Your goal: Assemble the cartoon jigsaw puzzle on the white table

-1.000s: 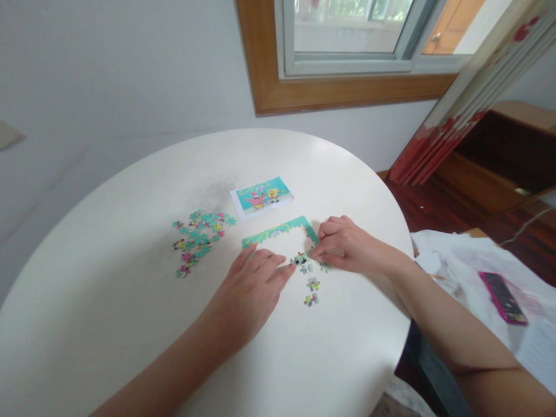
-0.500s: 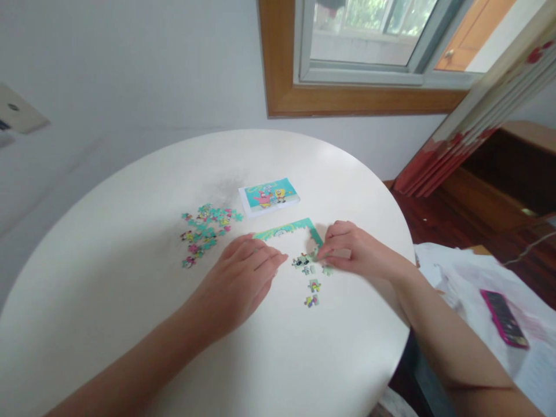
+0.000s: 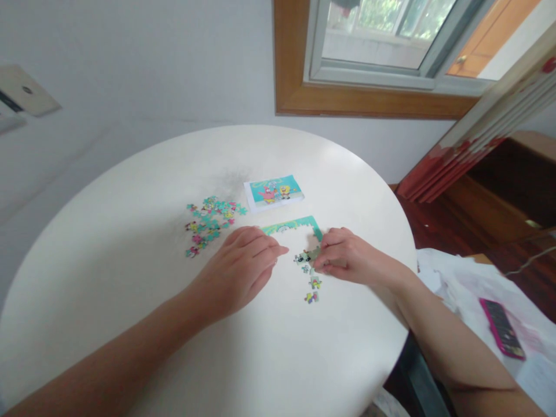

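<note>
A partly joined jigsaw puzzle (image 3: pixel 290 226) lies on the table, its teal top and right edge strips showing. My left hand (image 3: pixel 245 260) rests over its left side, fingers stretched out, nothing visible in them. At the right side, my right hand (image 3: pixel 347 256) is closed with its fingertips down on a pale green puzzle piece, mostly hidden by the fingers. Beside those fingertips is a small joined section (image 3: pixel 304 256) with dark spots. Below it lie a small pale piece (image 3: pixel 305 269), a yellow-and-red piece (image 3: pixel 315 282) and a yellow-and-purple piece (image 3: pixel 311 297).
Several loose puzzle pieces (image 3: pixel 211 223) are spread left of the puzzle. Behind it lies a cartoon picture card (image 3: pixel 275 191). The round white table (image 3: pixel 243 370) meets the wall under a window. A pink-edged phone (image 3: pixel 501 328) rests on white sheets at right.
My right hand has shifted slightly down and closed up, now covering pale pieces that showed near its fingertips. My left hand stays nearly in place. The view has shifted a little.
</note>
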Demonstrator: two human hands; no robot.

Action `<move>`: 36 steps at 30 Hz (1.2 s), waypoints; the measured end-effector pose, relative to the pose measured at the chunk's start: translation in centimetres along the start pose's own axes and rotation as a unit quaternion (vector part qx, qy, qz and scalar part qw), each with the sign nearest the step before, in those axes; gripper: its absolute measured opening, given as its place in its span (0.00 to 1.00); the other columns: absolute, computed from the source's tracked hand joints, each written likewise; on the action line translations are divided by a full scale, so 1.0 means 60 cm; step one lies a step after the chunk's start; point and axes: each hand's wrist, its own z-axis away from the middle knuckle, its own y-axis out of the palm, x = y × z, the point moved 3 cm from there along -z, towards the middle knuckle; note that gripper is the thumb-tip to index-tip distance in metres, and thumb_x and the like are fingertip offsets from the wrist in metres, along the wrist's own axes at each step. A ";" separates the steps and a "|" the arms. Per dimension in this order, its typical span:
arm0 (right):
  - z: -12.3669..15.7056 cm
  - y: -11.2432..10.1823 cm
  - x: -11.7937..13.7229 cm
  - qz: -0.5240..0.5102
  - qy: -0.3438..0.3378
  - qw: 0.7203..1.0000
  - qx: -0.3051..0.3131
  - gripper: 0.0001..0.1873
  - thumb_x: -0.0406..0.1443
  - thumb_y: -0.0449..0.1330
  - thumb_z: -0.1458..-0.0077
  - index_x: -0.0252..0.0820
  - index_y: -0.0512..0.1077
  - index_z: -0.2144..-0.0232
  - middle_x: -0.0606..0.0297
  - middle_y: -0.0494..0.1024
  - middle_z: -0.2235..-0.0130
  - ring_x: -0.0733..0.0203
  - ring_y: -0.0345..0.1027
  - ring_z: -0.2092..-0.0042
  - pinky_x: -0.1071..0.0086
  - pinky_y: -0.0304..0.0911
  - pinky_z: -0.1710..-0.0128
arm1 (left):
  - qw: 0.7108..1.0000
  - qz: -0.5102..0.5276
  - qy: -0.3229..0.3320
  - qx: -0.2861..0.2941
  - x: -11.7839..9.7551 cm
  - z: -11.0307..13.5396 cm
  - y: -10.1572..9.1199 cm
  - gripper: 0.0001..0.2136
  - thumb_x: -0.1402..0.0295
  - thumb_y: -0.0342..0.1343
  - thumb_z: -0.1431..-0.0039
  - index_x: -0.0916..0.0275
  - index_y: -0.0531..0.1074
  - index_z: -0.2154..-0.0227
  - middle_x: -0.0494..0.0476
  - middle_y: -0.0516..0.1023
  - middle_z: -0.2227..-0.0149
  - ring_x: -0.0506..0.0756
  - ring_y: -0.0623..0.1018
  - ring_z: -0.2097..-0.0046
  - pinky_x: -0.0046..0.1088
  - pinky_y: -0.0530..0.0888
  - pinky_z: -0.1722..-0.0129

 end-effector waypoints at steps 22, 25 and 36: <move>0.039 -0.031 -0.029 -0.181 0.172 0.965 0.075 0.11 0.36 0.62 0.46 0.41 0.79 0.60 0.64 0.75 0.68 0.67 0.63 0.71 0.74 0.59 0.72 | 0.997 -0.006 0.063 0.053 -0.037 0.004 0.035 0.14 0.69 0.52 0.36 0.52 0.73 0.49 0.55 0.71 0.44 0.59 0.67 0.45 0.44 0.57 0.37; 0.039 -0.027 -0.025 -0.171 0.180 0.965 0.082 0.12 0.37 0.63 0.46 0.40 0.79 0.59 0.65 0.74 0.70 0.68 0.60 0.73 0.73 0.58 0.72 | 0.996 -0.005 0.070 0.046 -0.038 0.005 0.031 0.14 0.71 0.52 0.36 0.53 0.74 0.51 0.56 0.72 0.45 0.59 0.67 0.46 0.43 0.58 0.39; 0.033 -0.020 -0.021 -0.156 0.139 0.976 0.056 0.08 0.34 0.62 0.45 0.41 0.79 0.63 0.64 0.77 0.67 0.68 0.63 0.72 0.74 0.60 0.70 | 0.999 0.017 0.032 0.024 -0.012 0.004 -0.002 0.12 0.76 0.51 0.38 0.58 0.75 0.55 0.58 0.71 0.46 0.60 0.66 0.44 0.42 0.64 0.42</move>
